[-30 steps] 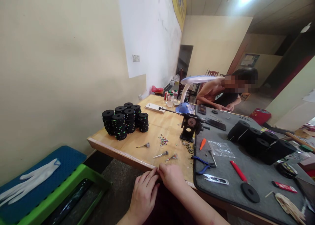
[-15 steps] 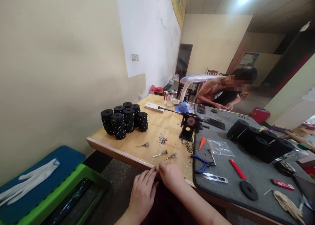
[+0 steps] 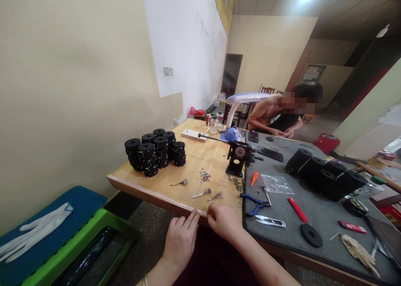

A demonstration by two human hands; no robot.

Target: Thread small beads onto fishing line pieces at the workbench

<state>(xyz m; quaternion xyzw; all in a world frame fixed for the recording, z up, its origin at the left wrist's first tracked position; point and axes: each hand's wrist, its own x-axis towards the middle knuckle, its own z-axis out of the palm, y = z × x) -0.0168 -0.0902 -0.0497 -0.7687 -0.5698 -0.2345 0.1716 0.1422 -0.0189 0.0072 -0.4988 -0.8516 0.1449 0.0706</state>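
Hands meet at the near edge of the wooden table [image 3: 175, 175], low in the middle of the frame: the left hand [image 3: 181, 240] lies flat with its fingers stretched toward the edge, grasping nothing that shows, and the right hand [image 3: 223, 220] has its fingertips pinched together just beside it, seemingly on something very fine, a thread or line too thin to make out. A measuring strip [image 3: 156, 194] runs along that edge under the fingertips. Whatever is pinched looks nearly weightless, limp and slippery, so I judge it is best taken between thumb and forefinger close to its end and kept lightly taut. Just beyond the hands lie three small tufted lures [image 3: 202, 192], light and probably sharp at the hook end, safest lifted by the shank. Further up sit scattered beads [image 3: 205, 175], a stack of black spools [image 3: 155, 151] at centre left, and a small winding vise [image 3: 238, 157]. On the grey mat [image 3: 313, 206] at the right rest blue pliers [image 3: 254, 203] and snips [image 3: 270, 222]. Another person works at the far end.
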